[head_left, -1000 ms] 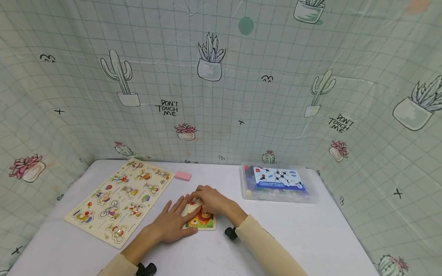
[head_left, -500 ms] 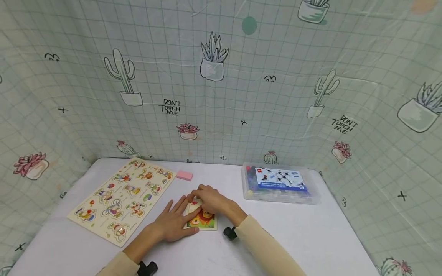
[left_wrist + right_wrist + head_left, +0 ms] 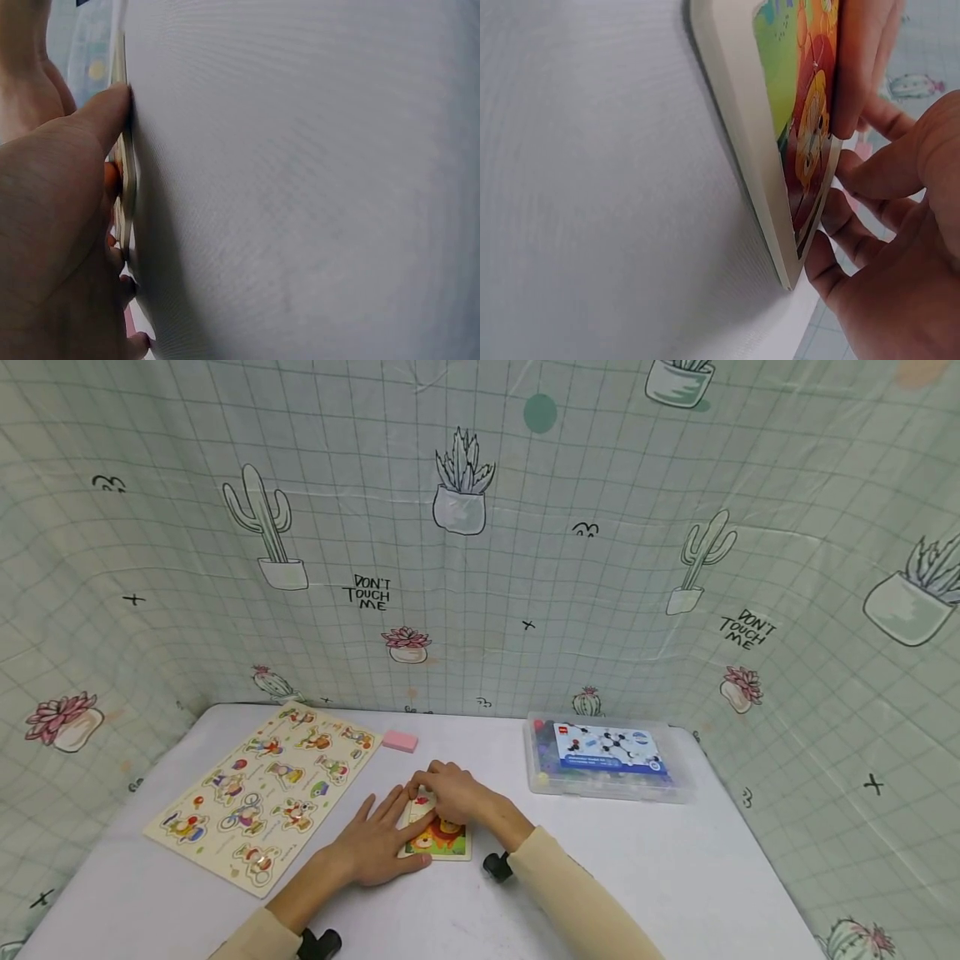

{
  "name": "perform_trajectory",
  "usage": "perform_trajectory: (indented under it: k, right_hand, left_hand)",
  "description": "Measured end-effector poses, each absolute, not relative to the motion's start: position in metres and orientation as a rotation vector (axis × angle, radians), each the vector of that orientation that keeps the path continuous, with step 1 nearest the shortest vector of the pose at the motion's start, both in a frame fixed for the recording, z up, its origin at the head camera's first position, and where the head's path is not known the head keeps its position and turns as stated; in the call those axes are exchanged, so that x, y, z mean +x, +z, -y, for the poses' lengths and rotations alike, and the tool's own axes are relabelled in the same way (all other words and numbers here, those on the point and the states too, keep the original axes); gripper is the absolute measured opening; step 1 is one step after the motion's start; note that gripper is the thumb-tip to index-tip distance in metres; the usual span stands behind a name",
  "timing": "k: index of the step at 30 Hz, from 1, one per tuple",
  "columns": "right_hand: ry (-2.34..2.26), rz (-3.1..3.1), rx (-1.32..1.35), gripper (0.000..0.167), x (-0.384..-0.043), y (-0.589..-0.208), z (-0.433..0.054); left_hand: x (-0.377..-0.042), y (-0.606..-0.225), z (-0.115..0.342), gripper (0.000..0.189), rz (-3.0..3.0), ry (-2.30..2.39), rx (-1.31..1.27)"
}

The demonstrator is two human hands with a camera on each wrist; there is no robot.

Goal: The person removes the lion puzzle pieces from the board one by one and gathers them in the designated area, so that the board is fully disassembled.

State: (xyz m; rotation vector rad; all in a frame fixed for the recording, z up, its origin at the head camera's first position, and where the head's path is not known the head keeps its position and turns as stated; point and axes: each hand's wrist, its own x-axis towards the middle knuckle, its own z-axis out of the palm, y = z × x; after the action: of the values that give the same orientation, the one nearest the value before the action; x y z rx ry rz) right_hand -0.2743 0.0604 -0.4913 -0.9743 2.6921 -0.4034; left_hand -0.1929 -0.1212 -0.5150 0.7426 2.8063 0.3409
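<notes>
A small jigsaw puzzle with a lion picture and a pale frame lies on the white table, partly covered by both hands. My left hand rests on its left side, fingers spread and straight, the thumb along the near edge. In the left wrist view the puzzle's thin side shows beside the left thumb. My right hand reaches over the far part with curled fingers. The right wrist view shows its thumb and fingers gripping at the puzzle's edge; what lies directly under the fingertips is hidden.
A large wooden peg board with cartoon figures lies to the left. A pink block sits behind the hands. At the back right stands a clear plastic case with a blue and white label. A patterned cloth hangs behind the table.
Both hands stay nearly where they were on the puzzle. The head view has shifted slightly; no object has visibly moved.
</notes>
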Motion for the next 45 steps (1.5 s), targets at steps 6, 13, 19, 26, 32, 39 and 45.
perform_trajectory:
  k: [6,13,19,26,32,39,45]
  right_hand:
    - [-0.424,-2.683,-0.958,0.036,-0.274,-0.491,-0.061]
    - [-0.456,-2.701,-0.965,0.030,-0.274,-0.491,-0.061]
    - [-0.435,-2.742,-0.994,0.022,-0.271,-0.488,-0.060]
    - [-0.486,-2.714,-1.003,0.021,-0.272,-0.485,-0.059]
    - [-0.567,-2.682,-1.023,0.019,-0.276,-0.488,-0.061]
    - [-0.685,-2.635,-0.927,0.021,-0.278,-0.488,-0.063]
    - [-0.757,-2.591,-0.901,0.017,-0.277,-0.486,-0.064]
  left_hand:
    - [-0.189,-0.502,0.119,0.073,-2.768,0.371,0.721]
    - [-0.188,-0.499,0.116,0.071,-2.774,0.310,0.688]
    - [-0.189,-0.500,0.115,0.072,-2.776,0.301,0.694]
    - [-0.189,-0.499,0.114,0.071,-2.774,0.305,0.696]
    - [-0.188,-0.498,0.115,0.071,-2.772,0.305,0.685]
    - [-0.188,-0.499,0.117,0.071,-2.788,0.304,0.705]
    - [-0.188,-0.497,0.118,0.070,-2.778,0.343,0.718]
